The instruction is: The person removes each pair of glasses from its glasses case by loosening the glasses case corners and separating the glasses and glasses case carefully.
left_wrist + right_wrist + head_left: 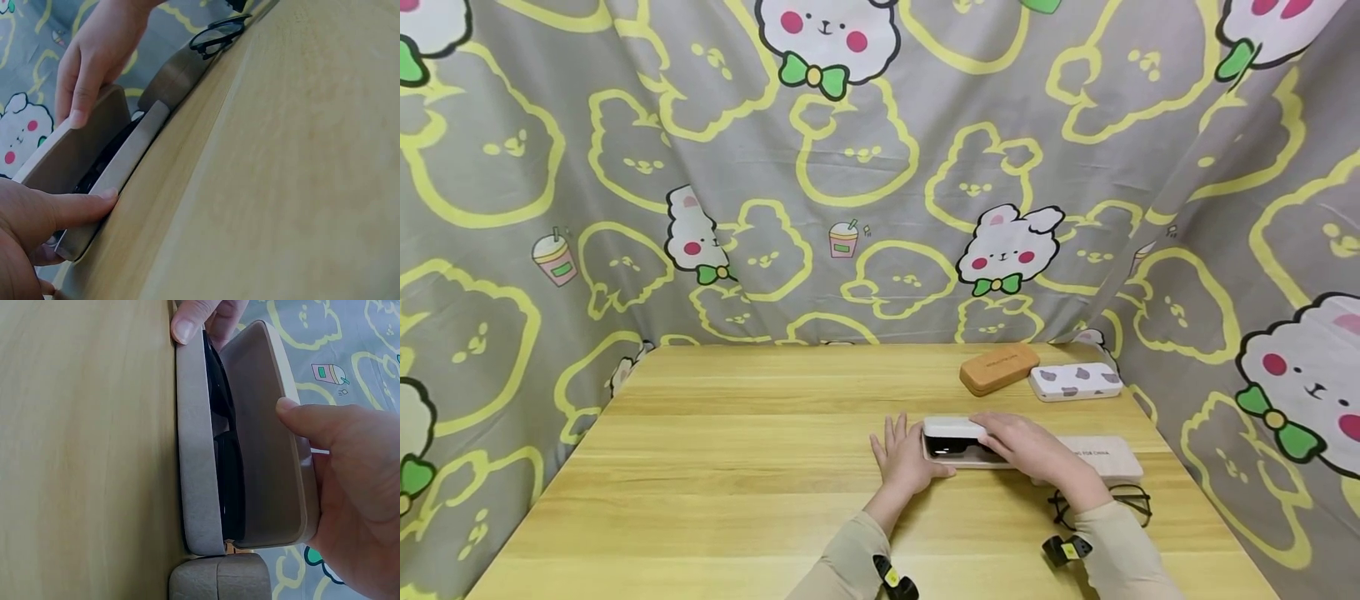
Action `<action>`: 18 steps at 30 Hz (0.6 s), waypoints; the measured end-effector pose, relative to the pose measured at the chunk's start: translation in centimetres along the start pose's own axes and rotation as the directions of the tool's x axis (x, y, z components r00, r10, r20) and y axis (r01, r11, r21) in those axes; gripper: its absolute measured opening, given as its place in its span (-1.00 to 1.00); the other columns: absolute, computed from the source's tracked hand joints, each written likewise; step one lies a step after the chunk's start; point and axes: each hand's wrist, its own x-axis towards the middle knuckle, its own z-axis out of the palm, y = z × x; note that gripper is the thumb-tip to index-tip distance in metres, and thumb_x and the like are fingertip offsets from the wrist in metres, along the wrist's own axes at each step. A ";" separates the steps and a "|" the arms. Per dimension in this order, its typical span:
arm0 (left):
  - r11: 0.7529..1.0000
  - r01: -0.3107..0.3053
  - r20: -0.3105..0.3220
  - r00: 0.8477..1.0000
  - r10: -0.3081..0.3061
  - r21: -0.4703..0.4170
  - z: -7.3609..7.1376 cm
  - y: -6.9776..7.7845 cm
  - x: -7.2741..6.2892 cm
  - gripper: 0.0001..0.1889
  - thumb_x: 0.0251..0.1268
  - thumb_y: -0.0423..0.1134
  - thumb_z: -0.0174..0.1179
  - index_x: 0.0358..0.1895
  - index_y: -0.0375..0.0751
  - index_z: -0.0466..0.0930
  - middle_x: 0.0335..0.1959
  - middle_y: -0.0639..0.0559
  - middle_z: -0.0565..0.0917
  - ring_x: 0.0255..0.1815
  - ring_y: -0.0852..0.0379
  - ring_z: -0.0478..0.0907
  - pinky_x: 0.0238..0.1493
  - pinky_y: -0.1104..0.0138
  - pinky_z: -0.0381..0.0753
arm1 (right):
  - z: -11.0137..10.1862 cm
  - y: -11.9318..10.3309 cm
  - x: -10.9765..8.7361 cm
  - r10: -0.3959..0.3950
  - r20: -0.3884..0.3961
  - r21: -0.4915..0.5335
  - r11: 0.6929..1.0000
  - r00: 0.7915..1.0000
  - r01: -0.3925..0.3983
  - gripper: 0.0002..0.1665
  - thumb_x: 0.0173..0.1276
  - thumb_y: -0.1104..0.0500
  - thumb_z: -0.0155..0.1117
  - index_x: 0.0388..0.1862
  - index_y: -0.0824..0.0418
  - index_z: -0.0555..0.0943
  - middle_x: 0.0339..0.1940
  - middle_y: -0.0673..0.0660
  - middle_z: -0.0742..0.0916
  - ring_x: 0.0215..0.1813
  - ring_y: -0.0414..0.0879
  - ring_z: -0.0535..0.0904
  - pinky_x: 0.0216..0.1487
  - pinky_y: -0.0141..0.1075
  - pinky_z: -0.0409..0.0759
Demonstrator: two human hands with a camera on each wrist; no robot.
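A pale glasses case [952,427] lies partly open on the table, its lid [259,450] raised at a slant. Dark sunglasses [231,487] rest inside. My left hand [904,460] holds the case's left end, the thumb pressed on the front wall [134,147] and the other fingers spread around the end and back. The right hand [1026,446] pinches the lid near its right side, with the thumb on the rim and the fingers behind it. Part of the sunglasses is hidden under the lid and right hand in the head view.
A second, closed beige case [1112,458] adjoins the open one on the right. In front of it lie dark-rimmed eyeglasses [1141,500], partly behind my right wrist. Farther back are an orange-brown case [1000,368] and a white patterned case [1075,382]. Patterned curtains surround the wooden table [737,475].
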 end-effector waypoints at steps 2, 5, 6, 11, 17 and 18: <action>1.000 0.002 0.000 1.000 -0.002 -0.005 0.0 0.0 0.0 -0.09 -0.37 0.06 0.62 0.23 -0.10 0.49 0.50 -0.22 0.24 0.59 -0.28 -0.09 0.48 -0.31 -0.30 | 0.0 -0.1 0.0 0.000 -0.006 0.006 1.000 1.000 0.000 -0.54 0.51 0.09 0.06 0.31 0.21 0.49 0.21 0.23 0.65 0.26 0.16 0.57 0.27 0.07 0.50; 1.000 0.002 -0.002 1.000 -0.002 -0.008 0.0 0.0 -0.1 -0.10 -0.38 0.05 0.62 0.22 -0.10 0.50 0.50 -0.22 0.24 0.59 -0.29 -0.09 0.48 -0.31 -0.30 | 0.0 -0.2 0.0 -0.002 -0.026 0.005 1.000 1.000 0.002 -0.56 0.51 0.09 0.06 0.29 0.20 0.49 0.18 0.22 0.67 0.22 0.16 0.59 0.24 0.08 0.51; 1.000 0.001 -0.005 1.000 -0.001 -0.007 0.0 0.0 -0.1 -0.10 -0.38 0.05 0.62 0.22 -0.10 0.50 0.49 -0.22 0.25 0.59 -0.29 -0.08 0.48 -0.32 -0.29 | 0.0 -0.2 0.0 -0.004 -0.034 0.001 1.000 0.999 0.004 -0.56 0.51 0.10 0.06 0.29 0.21 0.50 0.17 0.22 0.67 0.21 0.16 0.59 0.24 0.08 0.51; 1.000 0.004 -0.009 1.000 -0.004 -0.002 0.0 0.0 -0.1 -0.10 -0.39 0.05 0.63 0.21 -0.11 0.50 0.49 -0.22 0.26 0.58 -0.29 -0.07 0.48 -0.32 -0.28 | 0.2 -0.3 0.0 -0.014 -0.062 -0.024 1.000 0.998 0.013 -0.58 0.51 0.12 0.06 0.27 0.23 0.50 0.14 0.22 0.68 0.19 0.18 0.59 0.24 0.11 0.49; 1.000 0.002 -0.007 1.000 -0.002 0.005 0.0 0.0 0.0 -0.09 -0.40 0.06 0.62 0.22 -0.10 0.50 0.49 -0.22 0.26 0.58 -0.29 -0.07 0.48 -0.32 -0.28 | 0.6 -0.1 0.2 -0.008 -0.083 -0.031 1.000 0.997 0.005 -0.59 0.52 0.13 0.04 0.26 0.25 0.50 0.16 0.23 0.67 0.24 0.20 0.55 0.30 0.14 0.43; 1.000 0.002 -0.005 1.000 -0.002 0.002 0.0 0.0 0.0 -0.10 -0.40 0.06 0.62 0.22 -0.10 0.50 0.49 -0.22 0.26 0.58 -0.29 -0.07 0.48 -0.32 -0.28 | 0.6 -0.1 0.2 -0.010 -0.090 -0.031 0.999 0.996 0.007 -0.59 0.52 0.14 0.04 0.26 0.25 0.50 0.16 0.23 0.67 0.24 0.20 0.55 0.30 0.15 0.42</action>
